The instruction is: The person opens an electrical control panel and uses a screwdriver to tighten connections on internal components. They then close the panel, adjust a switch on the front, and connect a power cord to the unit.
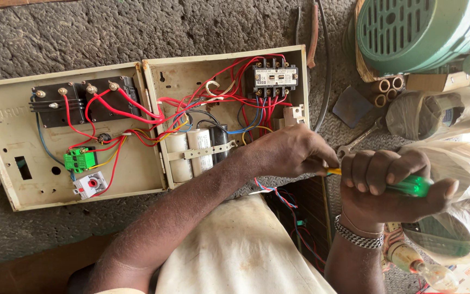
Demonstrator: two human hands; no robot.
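Observation:
An opened beige electrical control box (6, 130) lies on rough ground, its lid folded out to the left. Inside are red, blue and yellow wires (137, 111), a black contactor (274, 77), white cylindrical capacitors (191, 152), a green terminal block (79, 159) and black meter backs (82, 100). My left hand (289, 152) rests at the box's lower right corner, fingertips pinching the yellow shaft of a screwdriver. My right hand (393, 188) is closed around that screwdriver's green handle (414, 185). The tip is hidden under my left fingers.
A green motor housing (420, 32) stands at the top right beside cardboard tubes (384, 90) and plastic-wrapped parts (436, 114). A spanner (354, 142) lies right of the box. A glass bulb (428, 269) lies at the lower right. Pale cloth (235, 245) covers my lap.

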